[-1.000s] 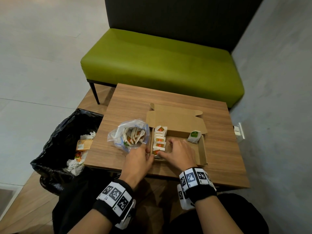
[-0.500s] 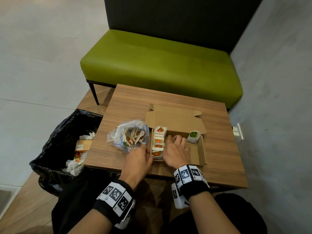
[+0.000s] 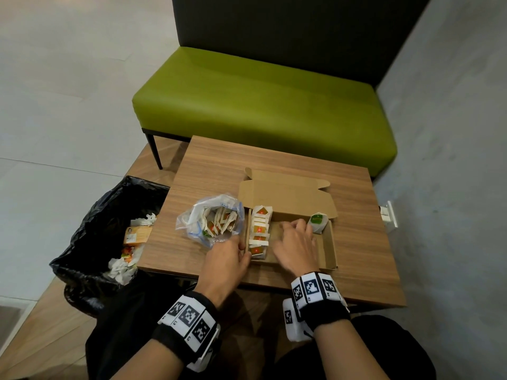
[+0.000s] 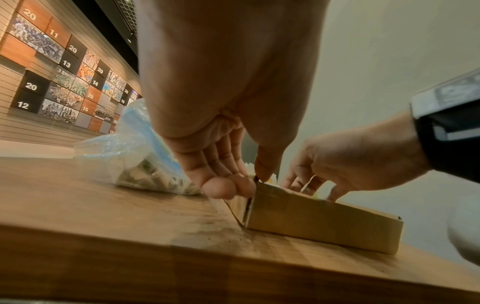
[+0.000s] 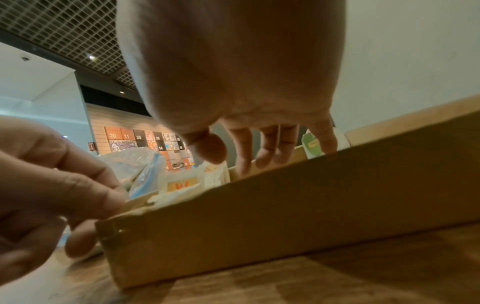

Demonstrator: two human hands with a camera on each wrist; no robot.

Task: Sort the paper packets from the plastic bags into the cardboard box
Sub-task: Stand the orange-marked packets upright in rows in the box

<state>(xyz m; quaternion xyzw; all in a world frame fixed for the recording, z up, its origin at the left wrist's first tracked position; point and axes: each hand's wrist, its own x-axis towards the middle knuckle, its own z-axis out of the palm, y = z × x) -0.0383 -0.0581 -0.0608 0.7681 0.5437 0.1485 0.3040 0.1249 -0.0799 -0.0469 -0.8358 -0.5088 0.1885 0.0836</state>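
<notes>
An open cardboard box (image 3: 327,244) lies on the wooden table (image 3: 274,165) with its lid folded back. A row of white packets with orange marks (image 3: 259,229) fills its left side, and one green-marked packet (image 3: 318,222) leans in the far right corner. My left hand (image 3: 242,252) pinches the box's left wall near the front corner (image 4: 249,183), thumb inside and fingers outside. My right hand (image 3: 295,231) reaches into the box (image 5: 285,205) with straight, spread fingers and holds nothing. A clear plastic bag (image 3: 211,220) of packets lies just left of the box.
A black bin bag (image 3: 90,242) holding wrappers stands on the floor off the table's left edge. A green bench (image 3: 260,105) stands behind the table and a grey wall (image 3: 452,187) runs along the right. Bare tabletop lies beyond and right of the box.
My right hand has slid from the box's front part toward its far wall, close to the green-marked packet. My left hand has stayed at the box's front left corner.
</notes>
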